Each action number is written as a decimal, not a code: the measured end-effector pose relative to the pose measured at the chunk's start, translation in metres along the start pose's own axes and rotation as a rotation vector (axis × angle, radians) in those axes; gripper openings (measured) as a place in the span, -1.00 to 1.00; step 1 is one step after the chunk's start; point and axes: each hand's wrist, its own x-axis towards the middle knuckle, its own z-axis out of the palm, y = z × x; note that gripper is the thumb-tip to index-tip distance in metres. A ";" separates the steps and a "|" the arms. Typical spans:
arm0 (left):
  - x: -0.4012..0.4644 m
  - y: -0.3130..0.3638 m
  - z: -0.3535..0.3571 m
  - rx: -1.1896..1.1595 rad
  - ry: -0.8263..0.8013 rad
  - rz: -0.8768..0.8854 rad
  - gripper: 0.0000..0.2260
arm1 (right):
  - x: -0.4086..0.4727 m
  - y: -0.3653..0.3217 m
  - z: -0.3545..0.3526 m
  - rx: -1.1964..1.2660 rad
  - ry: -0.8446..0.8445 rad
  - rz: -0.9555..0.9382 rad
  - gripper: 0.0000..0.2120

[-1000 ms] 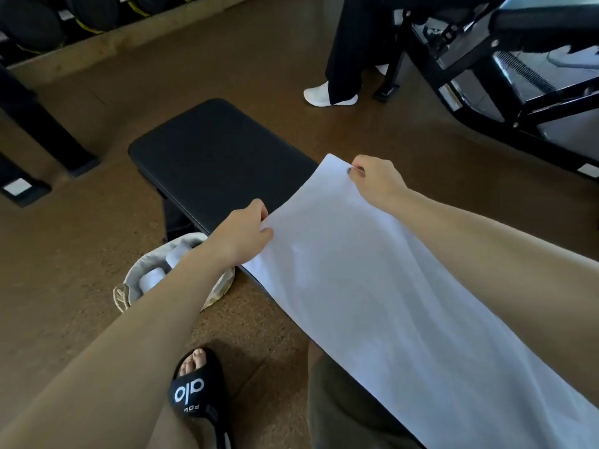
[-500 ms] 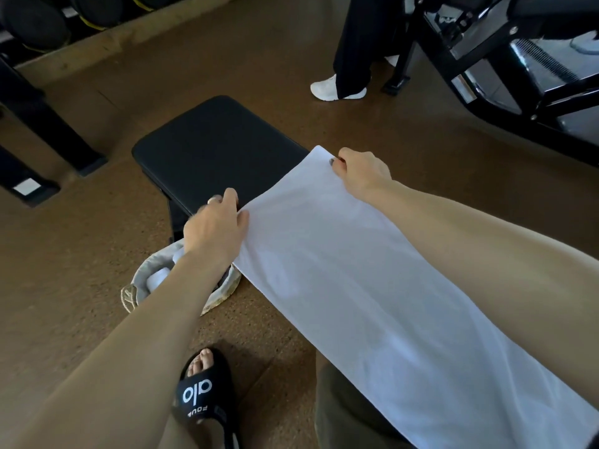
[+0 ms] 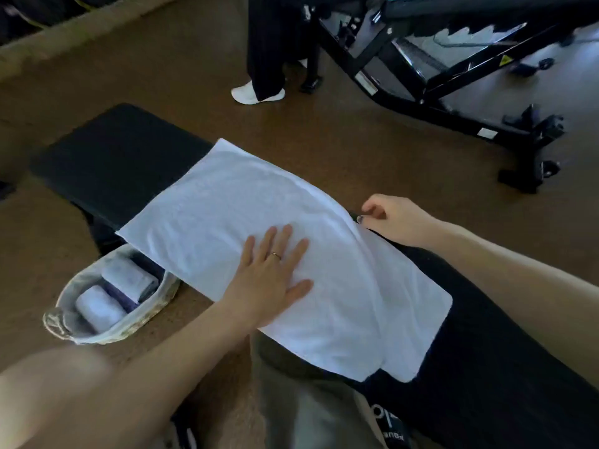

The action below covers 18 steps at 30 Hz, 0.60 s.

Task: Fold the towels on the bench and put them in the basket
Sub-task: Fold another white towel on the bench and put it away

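A black padded bench (image 3: 123,157) runs from the far left to the near right over a brown, cork-like floor (image 3: 181,76). At the far right stands a black steel gym frame (image 3: 453,102), and beside it a second person's dark trouser leg and white shoe (image 3: 257,92). A low wall edge (image 3: 81,30) crosses the far left corner.

A white towel (image 3: 227,215) lies spread flat along the bench, its left edge hanging just over the near side. On the floor against the bench, at the near left, sits a pale woven basket (image 3: 64,322) holding two rolled or folded towels (image 3: 97,307); the blur makes it hard to say which.

The left hand (image 3: 272,280) rests palm down on the towel with its fingers straight and slightly spread, a ring on one of them. The right hand (image 3: 389,218) is at the towel's far edge, fingers curled with the thumb and forefinger close together, seemingly pinching the hem, though the contact is not plain.

Half a second ago both hands held the towel's far corners and pulled it along the bench; now the towel lies down flat, the left hand has opened onto it, and the right has slid back along the far edge.
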 end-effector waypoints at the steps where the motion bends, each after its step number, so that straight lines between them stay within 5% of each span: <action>1: -0.002 0.002 -0.001 0.015 0.005 -0.016 -0.35 | -0.018 0.010 -0.001 0.008 0.015 0.006 -0.66; 4: -0.014 0.021 -0.010 0.017 0.048 0.006 -0.34 | -0.065 0.032 -0.001 -0.039 0.061 0.027 -0.65; 11: -0.057 0.129 -0.013 0.031 0.132 0.422 -0.46 | -0.130 0.045 0.007 -0.017 -0.051 0.131 -0.65; 18: -0.063 0.153 -0.016 -0.020 0.087 0.306 -0.88 | -0.142 0.046 0.001 0.121 0.089 0.131 -0.93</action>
